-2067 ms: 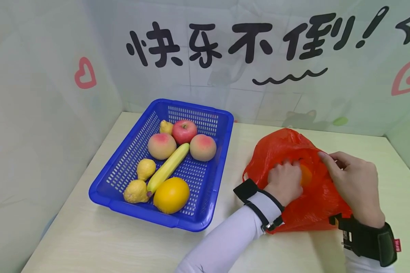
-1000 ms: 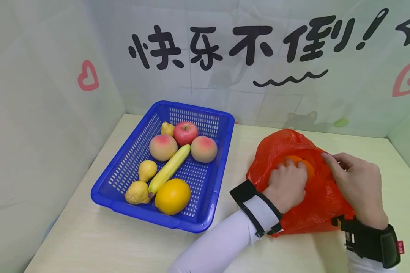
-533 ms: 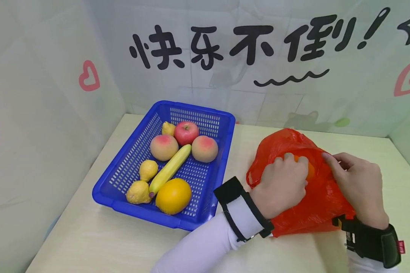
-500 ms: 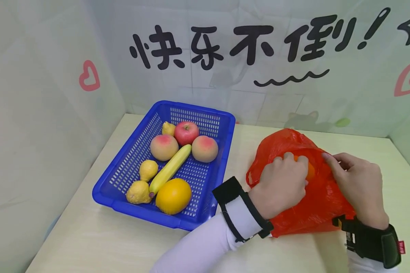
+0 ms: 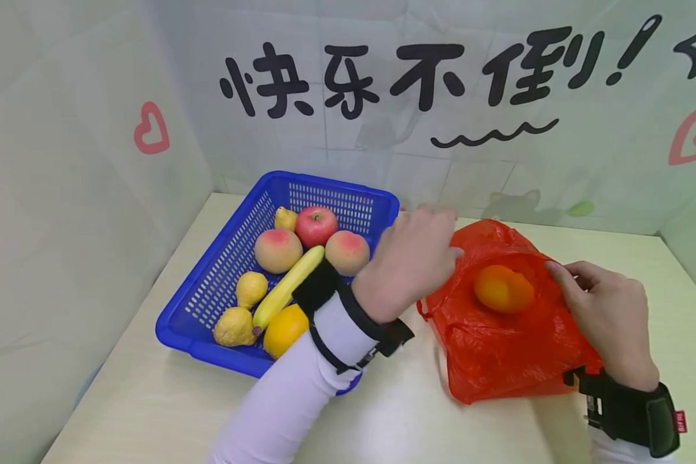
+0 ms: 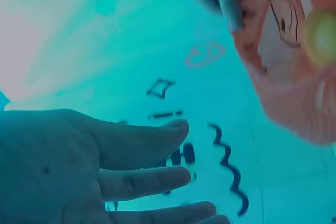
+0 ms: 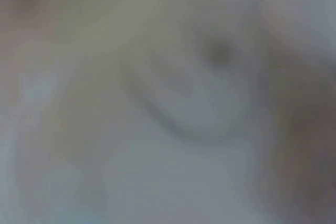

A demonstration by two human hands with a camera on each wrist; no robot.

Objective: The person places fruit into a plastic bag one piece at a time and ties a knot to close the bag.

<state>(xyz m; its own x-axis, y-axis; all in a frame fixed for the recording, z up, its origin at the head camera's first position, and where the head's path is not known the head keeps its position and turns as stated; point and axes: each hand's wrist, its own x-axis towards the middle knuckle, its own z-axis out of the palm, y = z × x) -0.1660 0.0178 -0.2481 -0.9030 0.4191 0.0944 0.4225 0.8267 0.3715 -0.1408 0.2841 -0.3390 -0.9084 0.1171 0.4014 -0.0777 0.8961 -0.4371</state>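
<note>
In the head view my left hand (image 5: 408, 261) is over the gap between the blue basket and the red plastic bag (image 5: 499, 361). The left wrist view shows that hand's fingers (image 6: 142, 184) extended, holding nothing. My right hand (image 5: 609, 316) pinches the right edge of the bag's mouth between thumb and fingers. Inside the bag lies an orange-yellow fruit (image 5: 501, 289), showing through the opening; its exact kind is unclear. The bag, the fruit and my right hand also appear at the top of the left wrist view. The right wrist view is too blurred to read.
The blue basket (image 5: 209, 357) at left holds a red apple (image 5: 316, 225), two peaches (image 5: 278, 250), a long yellow banana-like fruit (image 5: 287, 287), several small lumpy yellow fruits (image 5: 234, 327) and a larger round yellow one (image 5: 284, 328). A printed cloth wall (image 5: 371, 167) stands behind the table.
My left hand has come out of the bag's mouth and moved left toward the basket, uncovering the orange-yellow fruit. My right hand keeps its pinch on the bag edge.
</note>
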